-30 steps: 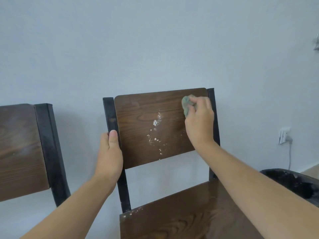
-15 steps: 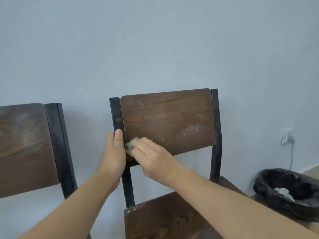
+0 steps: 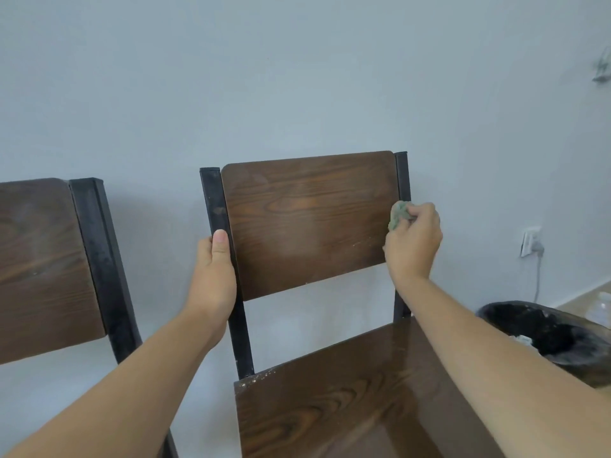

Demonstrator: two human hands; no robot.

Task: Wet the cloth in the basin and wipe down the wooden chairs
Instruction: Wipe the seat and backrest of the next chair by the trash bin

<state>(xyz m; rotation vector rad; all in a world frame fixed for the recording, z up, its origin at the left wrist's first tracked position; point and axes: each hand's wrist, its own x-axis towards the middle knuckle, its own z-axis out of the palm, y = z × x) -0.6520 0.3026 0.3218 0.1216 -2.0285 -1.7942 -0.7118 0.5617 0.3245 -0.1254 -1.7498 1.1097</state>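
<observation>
A wooden chair with a black metal frame faces me; its dark brown backrest (image 3: pixel 307 223) is in the middle of the view and its seat (image 3: pixel 334 401) below. My left hand (image 3: pixel 215 276) grips the left black upright of the frame. My right hand (image 3: pixel 413 242) holds a balled green cloth (image 3: pixel 398 214) pressed against the backrest's right edge. A few pale specks remain low on the backrest and along the seat's back edge. No basin is in view.
A second wooden chair (image 3: pixel 43 259) stands at the left, partly out of frame. A black-lined bin (image 3: pixel 549 335) with some rubbish sits on the floor at the right. A wall socket with a plugged cable (image 3: pixel 530 242) is above it. The pale wall stands right behind the chairs.
My right hand swept the cloth from the backrest's upper right down to its lower left, then back to the right edge. The white spots on the backrest are mostly gone. My left hand stayed put.
</observation>
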